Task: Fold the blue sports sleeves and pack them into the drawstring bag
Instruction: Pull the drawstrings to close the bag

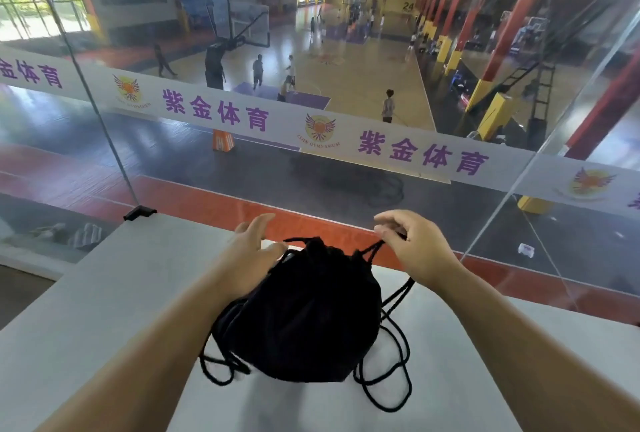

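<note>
A black drawstring bag (304, 314) lies on the white ledge (114, 293) between my forearms, its mouth cinched at the far end. My right hand (415, 248) pinches the bag's black cord (372, 249) just right of the gathered mouth. On the left of the mouth, my left hand (252, 251) has its fingers spread and rests against the bag; whether it holds a cord I cannot tell. Loose cord loops (391, 379) trail off the near corners. No blue sleeves are visible.
A glass barrier (207, 172) with a white banner (277, 120) rises directly behind the ledge's far edge. Beyond it lies a basketball court with people far below. A black clamp (140, 212) holds the glass at the ledge's far left corner.
</note>
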`<state>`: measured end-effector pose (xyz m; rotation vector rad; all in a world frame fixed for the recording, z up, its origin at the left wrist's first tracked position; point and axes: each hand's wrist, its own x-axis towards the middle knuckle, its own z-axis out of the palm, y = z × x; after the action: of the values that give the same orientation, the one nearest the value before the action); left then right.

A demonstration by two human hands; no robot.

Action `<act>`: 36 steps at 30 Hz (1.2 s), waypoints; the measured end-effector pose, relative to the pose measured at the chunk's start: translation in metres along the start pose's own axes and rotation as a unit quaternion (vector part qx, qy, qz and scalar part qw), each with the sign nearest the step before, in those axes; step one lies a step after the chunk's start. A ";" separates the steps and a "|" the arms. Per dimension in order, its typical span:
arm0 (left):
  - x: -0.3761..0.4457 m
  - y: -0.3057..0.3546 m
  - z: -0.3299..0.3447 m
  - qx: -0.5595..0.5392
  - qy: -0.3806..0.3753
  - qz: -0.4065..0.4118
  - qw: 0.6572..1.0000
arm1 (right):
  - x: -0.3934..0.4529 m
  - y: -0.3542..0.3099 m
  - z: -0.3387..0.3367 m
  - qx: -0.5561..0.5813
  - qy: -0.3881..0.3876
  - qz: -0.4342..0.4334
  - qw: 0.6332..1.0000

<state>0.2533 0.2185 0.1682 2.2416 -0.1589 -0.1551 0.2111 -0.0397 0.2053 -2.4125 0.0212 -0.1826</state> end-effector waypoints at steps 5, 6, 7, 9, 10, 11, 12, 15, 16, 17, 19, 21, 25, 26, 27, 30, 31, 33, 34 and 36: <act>-0.010 0.021 0.012 -0.025 -0.002 0.124 0.992 | -0.015 0.024 -0.008 -0.068 -0.042 0.037 0.996; -0.012 0.022 0.016 -0.006 0.004 0.140 0.990 | -0.018 0.027 -0.009 -0.073 -0.069 0.053 0.994; -0.014 0.022 0.019 0.016 0.008 0.150 0.988 | -0.020 0.029 -0.008 -0.077 -0.097 0.068 0.990; -0.014 0.019 0.024 0.047 0.012 0.150 0.987 | -0.023 0.030 -0.005 -0.078 -0.134 0.076 0.985; -0.013 0.017 0.025 0.054 0.016 0.145 0.988 | -0.023 0.030 -0.003 -0.072 -0.138 0.070 0.985; -0.013 0.016 0.026 0.059 0.017 0.139 0.988 | -0.023 0.027 0.000 -0.059 -0.140 0.063 0.986; -0.012 0.015 0.027 0.063 0.019 0.137 0.988 | -0.022 0.024 0.002 -0.039 -0.144 0.057 0.987; -0.012 0.013 0.028 0.073 0.022 0.135 0.988 | -0.020 0.012 0.012 -0.030 -0.173 0.038 0.984; -0.012 0.013 0.028 0.074 0.021 0.135 0.988 | -0.019 0.008 0.015 -0.049 -0.181 0.028 0.982; -0.013 0.013 0.029 0.076 0.019 0.136 0.988 | -0.018 0.005 0.019 -0.072 -0.185 0.017 0.980; -0.013 0.015 0.030 0.084 0.023 0.134 0.987 | -0.016 0.001 0.024 -0.111 -0.185 -0.002 0.976; -0.009 0.016 0.026 0.102 0.049 0.132 0.985 | -0.013 -0.002 0.022 -0.139 -0.170 -0.007 0.976; 0.004 0.015 0.000 0.113 0.108 0.124 0.980 | 0.000 -0.006 -0.002 -0.155 -0.084 -0.023 0.984; 0.006 0.015 -0.007 0.116 0.118 0.128 0.978 | 0.004 -0.005 -0.009 -0.154 -0.065 -0.021 0.986; 0.007 0.014 -0.012 0.125 0.131 0.135 0.974 | 0.008 -0.003 -0.015 -0.155 -0.046 -0.018 0.987; 0.008 0.004 -0.027 0.158 0.171 0.129 0.964 | 0.012 0.016 -0.029 -0.180 -0.004 0.027 0.983; 0.009 0.000 -0.031 0.162 0.175 0.110 0.965 | 0.011 0.023 -0.033 -0.192 0.005 0.046 0.980; 0.011 -0.009 -0.033 0.167 0.164 0.070 0.970 | 0.007 0.034 -0.032 -0.216 0.015 0.074 0.974; 0.012 -0.012 -0.032 0.171 0.157 0.058 0.971 | 0.005 0.037 -0.029 -0.220 0.016 0.081 0.972; 0.012 -0.013 -0.025 0.178 0.139 0.049 0.973 | 0.003 0.038 -0.021 -0.214 0.011 0.088 0.973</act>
<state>0.2699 0.2436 0.1725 2.5762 -0.1537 0.2606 0.2120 -0.0828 0.1960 -2.8207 0.3135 -0.1320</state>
